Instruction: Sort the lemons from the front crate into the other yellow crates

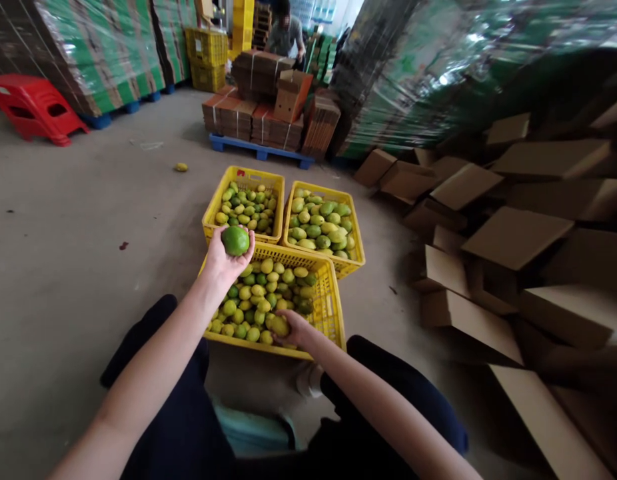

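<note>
On the upturned palm of my left hand (223,257) rests a plump green lemon (235,241), fingers curled around its far side. That hand hovers above the back-left rim of the front yellow crate (329,300). My right hand (294,330) is down inside this crate at its near right, fingers closed around a yellow-green lemon (279,325). Many yellow and green lemons (256,291) fill the crate's left and middle. Behind it stand a left crate (207,215) of smaller lemons and a right crate (357,233) of larger, longer ones.
Open cardboard boxes (518,247) are heaped along the right. Flat cartons (233,117) lie on a blue pallet (261,148) ahead, with a person (285,37) behind. A red stool (33,107) stands at left; one loose yellow fruit (180,167) lies on the floor.
</note>
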`<state>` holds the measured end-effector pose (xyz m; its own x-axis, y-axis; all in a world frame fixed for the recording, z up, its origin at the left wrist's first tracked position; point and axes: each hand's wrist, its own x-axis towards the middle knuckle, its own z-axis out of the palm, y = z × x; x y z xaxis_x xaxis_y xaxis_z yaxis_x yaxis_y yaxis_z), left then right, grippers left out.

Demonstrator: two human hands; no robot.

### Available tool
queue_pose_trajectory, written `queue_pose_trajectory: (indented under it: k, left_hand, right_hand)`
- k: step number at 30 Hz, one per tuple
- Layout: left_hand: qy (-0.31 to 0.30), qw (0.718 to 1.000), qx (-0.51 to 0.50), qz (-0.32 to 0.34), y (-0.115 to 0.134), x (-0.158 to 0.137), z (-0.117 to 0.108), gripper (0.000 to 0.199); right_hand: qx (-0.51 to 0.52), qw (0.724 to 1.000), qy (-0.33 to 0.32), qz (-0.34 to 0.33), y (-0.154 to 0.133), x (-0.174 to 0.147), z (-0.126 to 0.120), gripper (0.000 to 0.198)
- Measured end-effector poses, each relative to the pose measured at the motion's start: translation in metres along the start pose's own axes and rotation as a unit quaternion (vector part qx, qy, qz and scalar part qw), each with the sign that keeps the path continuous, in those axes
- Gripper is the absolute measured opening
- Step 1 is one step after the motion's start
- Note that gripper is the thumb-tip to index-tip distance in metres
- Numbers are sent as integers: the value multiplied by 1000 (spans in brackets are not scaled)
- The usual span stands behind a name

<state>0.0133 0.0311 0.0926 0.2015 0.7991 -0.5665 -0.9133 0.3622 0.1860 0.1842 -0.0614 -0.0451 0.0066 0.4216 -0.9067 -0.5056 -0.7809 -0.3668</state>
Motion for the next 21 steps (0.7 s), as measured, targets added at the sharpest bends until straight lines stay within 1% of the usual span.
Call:
queue_pose_trajectory:
  k: [1,3,5,7,8,10,12,14,16,19,21]
  left_hand:
    - [0,1000,-1,-5,0,-2,1,12]
    - [-1,1000,0,-15,-1,-6,4,12]
    - [-1,1000,10,-30,-2,-9,5,11]
    - [-1,999,23,-43,-3,-9,5,10]
    - [-1,999,28,-47,-3,-9,4,10]
    - [-4,998,34,-46,-2,-8,2,9]
    - [-10,999,37,-35,0,-8,1,10]
    - [-19,999,42,-18,2,-9,0,11]
    - [-25,998,58,-4,2,-11,0,14]
    - [-28,996,81,10,-1,-7,0,23]
    - [-26,994,105,15,-5,4,-6,26]
  right_hand:
    - [5,1000,0,-27,-16,2,9,14]
    - [24,994,-14,-102,-57,7,29,16]
    - [36,984,-31,-172,-97,11,45,23]
    - [23,975,-15,-219,-121,14,50,23]
    - [11,974,-7,-226,-124,15,48,21]
    - [-23,977,0,-214,-114,16,36,17]
    - [-59,981,-11,-187,-91,14,19,13]
    - [-89,982,-31,-166,-67,7,3,12]
    - [-107,980,-55,-158,-53,-8,-9,11]
    - [-113,971,-102,-187,-50,-37,-17,6]
    - [-104,961,-132,-222,-55,-55,-17,5]
